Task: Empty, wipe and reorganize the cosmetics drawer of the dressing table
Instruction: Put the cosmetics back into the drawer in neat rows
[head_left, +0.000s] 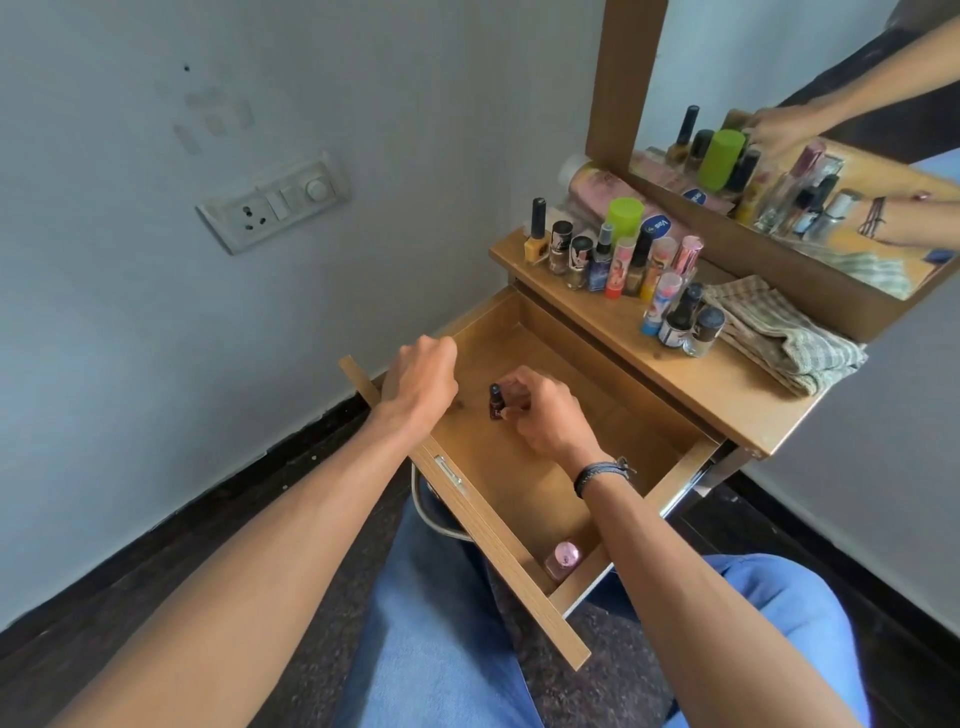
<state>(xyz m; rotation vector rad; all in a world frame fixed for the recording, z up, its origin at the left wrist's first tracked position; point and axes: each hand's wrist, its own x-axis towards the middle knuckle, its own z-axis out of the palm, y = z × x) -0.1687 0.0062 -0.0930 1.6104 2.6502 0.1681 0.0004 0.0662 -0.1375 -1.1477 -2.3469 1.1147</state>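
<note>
Right hand (545, 415) pinches a small dark glass nail-polish bottle (497, 402) upright inside the open light-wood drawer (493, 530) — many small cosmetic bottles (618, 254) stand on the wooden desk (727, 384), likely clearing it for wiping — left hand (421, 376) curled at the drawer's side, grip unclear.

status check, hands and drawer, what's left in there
Right hand pinching dark polish bottle inside open drawer. Left hand curled at drawer's left edge, grip unclear. Pink bottle in near corner, nothing in the way.
</note>
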